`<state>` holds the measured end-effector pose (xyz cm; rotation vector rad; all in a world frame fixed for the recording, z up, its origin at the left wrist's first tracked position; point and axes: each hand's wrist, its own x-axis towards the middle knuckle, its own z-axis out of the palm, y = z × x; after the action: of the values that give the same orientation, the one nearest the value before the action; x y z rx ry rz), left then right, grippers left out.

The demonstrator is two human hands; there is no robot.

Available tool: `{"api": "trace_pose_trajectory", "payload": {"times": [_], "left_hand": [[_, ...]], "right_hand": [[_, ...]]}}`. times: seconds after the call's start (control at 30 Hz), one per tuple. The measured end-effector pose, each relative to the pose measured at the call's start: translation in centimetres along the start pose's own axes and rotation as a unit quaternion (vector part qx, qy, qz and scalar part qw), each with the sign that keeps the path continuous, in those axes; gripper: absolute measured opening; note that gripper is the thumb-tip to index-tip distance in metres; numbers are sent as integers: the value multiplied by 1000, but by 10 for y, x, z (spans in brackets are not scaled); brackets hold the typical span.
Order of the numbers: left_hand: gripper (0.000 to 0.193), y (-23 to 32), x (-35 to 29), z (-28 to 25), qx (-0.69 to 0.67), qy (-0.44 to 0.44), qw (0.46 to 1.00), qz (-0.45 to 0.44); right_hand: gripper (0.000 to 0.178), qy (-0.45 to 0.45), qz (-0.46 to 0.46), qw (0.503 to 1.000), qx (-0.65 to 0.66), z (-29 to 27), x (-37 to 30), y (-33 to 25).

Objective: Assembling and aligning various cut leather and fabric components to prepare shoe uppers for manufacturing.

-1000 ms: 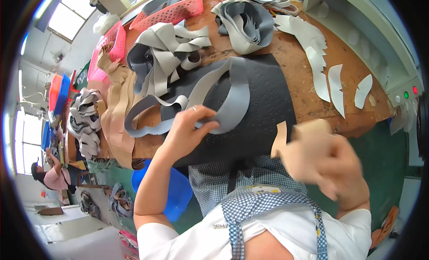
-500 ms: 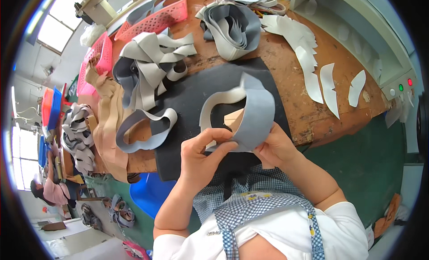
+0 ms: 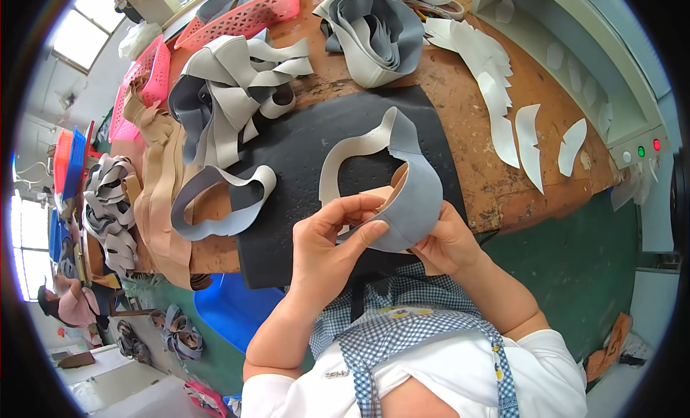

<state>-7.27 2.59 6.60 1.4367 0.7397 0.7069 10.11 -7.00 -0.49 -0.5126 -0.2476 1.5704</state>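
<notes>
A grey-blue leather-like band [image 3: 420, 184], pale on its inner face and joined into a loop, is held up over a black mat [image 3: 302, 159]. My left hand [image 3: 320, 242] pinches its near edge between thumb and fingers. At the right of the loop, my right hand [image 3: 449, 242] grips the lower edge, its fingertips partly hidden behind the band. A tan piece [image 3: 397, 176] shows inside the loop, and a tan corner sticks out below my right fingers. Left of my hands, a similar grey loop [image 3: 248, 220] lies on the mat's edge.
Grey bands [image 3: 230, 80] are heaped behind the mat, beside tan strips [image 3: 162, 195]. A coiled grey bundle [image 3: 374, 40] stands at the back. White cut pieces [image 3: 528, 145] lie right, near a machine housing [image 3: 632, 123] with lit buttons. Pink baskets [image 3: 244, 17] stand far left.
The band has been tilted and bent, so its outer face bulges toward me and a seam shows near my left thumb. Both hands keep their grip. The whole view has shifted slightly.
</notes>
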Motion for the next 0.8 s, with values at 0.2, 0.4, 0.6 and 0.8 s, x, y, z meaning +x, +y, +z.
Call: {"api": "trace_pose_trajectory", "payload": {"times": [0.2,0.4,0.6,0.8], "left_hand": [[25,-2,2,-2,-8,-9,1000,-20],[26,1,2,-4,-4,-9,1000,-23],[26,1,2,-4,-5,-13,999,-29],[25,2,1,-3,-12,-10,999,-30]], "right_hand": [[29,2,-6,1000,14,-1,1,1],[28,18,-8,1000,-3,12,4,-2],[28,21,-10,1000,9,5,3,1],[29,8,-6,1000,21,0,2,1]]}}
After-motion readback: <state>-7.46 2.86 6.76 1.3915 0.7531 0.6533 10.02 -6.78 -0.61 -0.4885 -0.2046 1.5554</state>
